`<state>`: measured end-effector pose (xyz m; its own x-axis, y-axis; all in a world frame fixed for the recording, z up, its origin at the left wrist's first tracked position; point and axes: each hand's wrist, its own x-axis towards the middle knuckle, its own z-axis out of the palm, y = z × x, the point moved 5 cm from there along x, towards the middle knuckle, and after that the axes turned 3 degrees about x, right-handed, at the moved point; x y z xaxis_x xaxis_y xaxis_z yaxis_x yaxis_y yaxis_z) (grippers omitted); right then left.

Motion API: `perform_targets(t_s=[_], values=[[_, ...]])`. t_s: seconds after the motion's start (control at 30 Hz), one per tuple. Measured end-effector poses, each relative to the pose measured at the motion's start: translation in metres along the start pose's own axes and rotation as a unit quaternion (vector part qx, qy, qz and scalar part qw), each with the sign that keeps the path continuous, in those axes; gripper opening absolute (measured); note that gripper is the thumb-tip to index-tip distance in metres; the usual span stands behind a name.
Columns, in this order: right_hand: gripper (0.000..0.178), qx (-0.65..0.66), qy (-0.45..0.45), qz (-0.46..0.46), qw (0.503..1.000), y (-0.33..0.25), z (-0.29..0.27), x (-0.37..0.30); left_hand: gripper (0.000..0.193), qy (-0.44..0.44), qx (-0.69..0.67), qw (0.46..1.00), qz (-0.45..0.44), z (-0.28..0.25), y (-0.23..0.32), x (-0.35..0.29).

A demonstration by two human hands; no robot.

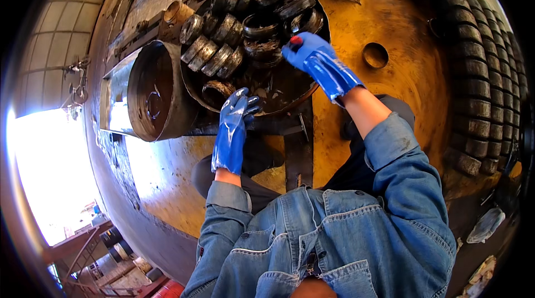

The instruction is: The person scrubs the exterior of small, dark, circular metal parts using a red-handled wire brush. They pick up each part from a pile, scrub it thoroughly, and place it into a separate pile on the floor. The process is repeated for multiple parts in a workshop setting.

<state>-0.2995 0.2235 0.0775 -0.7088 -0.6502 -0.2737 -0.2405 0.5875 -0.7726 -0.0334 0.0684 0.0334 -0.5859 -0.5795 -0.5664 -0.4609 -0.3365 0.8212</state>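
Note:
My left hand (234, 114), in a blue rubber glove, is at the near edge of a round, dark, oily metal tray (329, 5). Its fingers are stretched out and apart, right beside a wet metal ring (216, 93) in the tray; whether they touch it I cannot tell. My right hand (313, 55), gloved the same way, is closed over the tray's right side. A small red end (296, 40) sticks out of its grip; the rest is hidden. Ahead of both hands, several thick, greasy metal rings (225, 30) lie in rows and a stack (262, 47).
Left of the tray, an open metal drum (161, 89) lies tilted. A single ring (375, 55) rests on the oily yellow-brown floor (356, 25) to the right. Long rows of stacked dark rings (471, 75) stand at far right. A clear plastic bag (486, 225) lies at lower right.

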Motion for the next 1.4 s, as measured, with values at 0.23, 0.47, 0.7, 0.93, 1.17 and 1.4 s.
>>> perform_targets(t_s=[0.23,0.47,0.7,0.93,1.17,1.4], values=[[0.043,-0.018,0.002,0.022,1.0,-0.008,-0.015,0.004,0.041,0.019,0.178,0.971,0.159,0.006,0.016,0.021],[0.04,-0.023,-0.034,0.031,0.999,-0.002,0.001,-0.003,0.043,-0.081,0.301,0.935,0.169,0.043,0.016,0.029],[0.037,-0.141,-0.141,0.055,0.978,-0.01,0.03,-0.015,0.049,-0.076,0.44,0.879,0.166,0.066,-0.002,0.037],[0.038,-0.111,-0.049,0.041,0.992,-0.003,0.008,-0.009,0.035,-0.063,0.449,0.874,0.174,0.07,0.021,0.02],[0.037,-0.103,-0.062,0.083,0.989,-0.001,0.005,-0.006,0.044,-0.076,0.543,0.834,0.062,0.069,0.033,0.015],[0.036,-0.077,-0.04,0.073,0.994,-0.007,-0.001,-0.003,0.046,-0.104,0.761,0.64,0.003,0.109,0.04,0.034]])
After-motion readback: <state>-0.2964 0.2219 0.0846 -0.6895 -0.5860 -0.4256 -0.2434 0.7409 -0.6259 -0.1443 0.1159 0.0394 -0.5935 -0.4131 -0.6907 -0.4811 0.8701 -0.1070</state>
